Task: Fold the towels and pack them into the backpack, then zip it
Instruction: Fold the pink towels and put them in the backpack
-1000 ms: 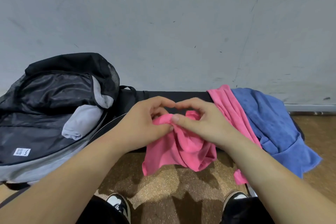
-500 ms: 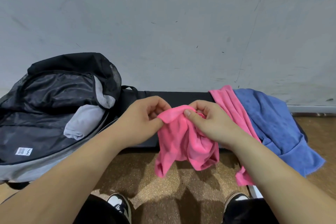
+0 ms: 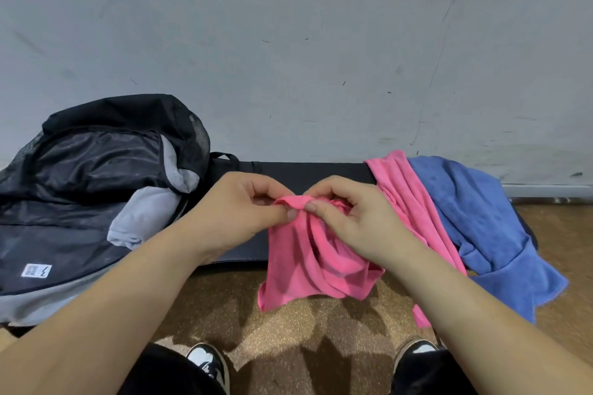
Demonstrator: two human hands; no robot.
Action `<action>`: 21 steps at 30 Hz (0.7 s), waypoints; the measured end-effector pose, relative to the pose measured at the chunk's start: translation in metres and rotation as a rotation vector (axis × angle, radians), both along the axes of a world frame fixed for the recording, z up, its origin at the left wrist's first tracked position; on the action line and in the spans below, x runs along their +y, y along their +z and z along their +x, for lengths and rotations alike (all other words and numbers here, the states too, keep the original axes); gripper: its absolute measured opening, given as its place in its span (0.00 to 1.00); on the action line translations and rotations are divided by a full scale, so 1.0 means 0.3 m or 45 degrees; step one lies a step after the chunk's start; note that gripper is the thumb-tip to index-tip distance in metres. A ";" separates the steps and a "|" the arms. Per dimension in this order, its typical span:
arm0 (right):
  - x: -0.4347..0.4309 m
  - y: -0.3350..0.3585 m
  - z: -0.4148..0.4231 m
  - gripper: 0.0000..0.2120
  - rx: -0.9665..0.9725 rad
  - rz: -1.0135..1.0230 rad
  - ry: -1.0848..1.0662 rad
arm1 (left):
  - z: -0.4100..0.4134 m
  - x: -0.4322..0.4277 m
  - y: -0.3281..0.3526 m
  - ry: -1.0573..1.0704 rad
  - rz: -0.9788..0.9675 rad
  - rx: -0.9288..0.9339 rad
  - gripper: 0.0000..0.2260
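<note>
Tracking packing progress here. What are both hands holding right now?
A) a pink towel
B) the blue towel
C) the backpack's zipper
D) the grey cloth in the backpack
A: the left hand and the right hand both pinch the top edge of the pink towel between fingers and thumb, while the blue towel lies off to the right, in neither hand.

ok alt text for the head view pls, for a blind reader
A person's left hand and right hand pinch the top edge of a crumpled pink towel before a dark bench. An open black backpack holding a grey cloth lies on the left; more pink cloth and a blue towel drape the right.
</note>
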State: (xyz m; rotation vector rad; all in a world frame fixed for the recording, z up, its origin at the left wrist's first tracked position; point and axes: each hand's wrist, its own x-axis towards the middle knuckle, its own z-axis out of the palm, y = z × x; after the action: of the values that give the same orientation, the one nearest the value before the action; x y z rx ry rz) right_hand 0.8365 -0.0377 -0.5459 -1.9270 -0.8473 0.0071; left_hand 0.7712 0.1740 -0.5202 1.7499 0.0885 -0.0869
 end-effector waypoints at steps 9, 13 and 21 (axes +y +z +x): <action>-0.043 0.038 0.022 0.03 0.201 -0.088 0.124 | 0.025 0.029 0.001 0.054 -0.261 0.195 0.12; -0.055 0.048 0.023 0.07 0.280 -0.096 0.186 | 0.026 0.025 -0.010 0.137 -0.119 0.094 0.05; -0.020 0.041 0.005 0.07 0.327 -0.052 0.217 | 0.016 -0.018 -0.005 0.181 -0.317 0.089 0.11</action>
State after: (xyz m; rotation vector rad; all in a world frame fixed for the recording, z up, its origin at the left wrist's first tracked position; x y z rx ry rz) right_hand 0.8381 -0.0435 -0.5336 -1.8371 -0.8390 0.3687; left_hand 0.7760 0.1687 -0.5218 1.4872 0.2428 -0.0524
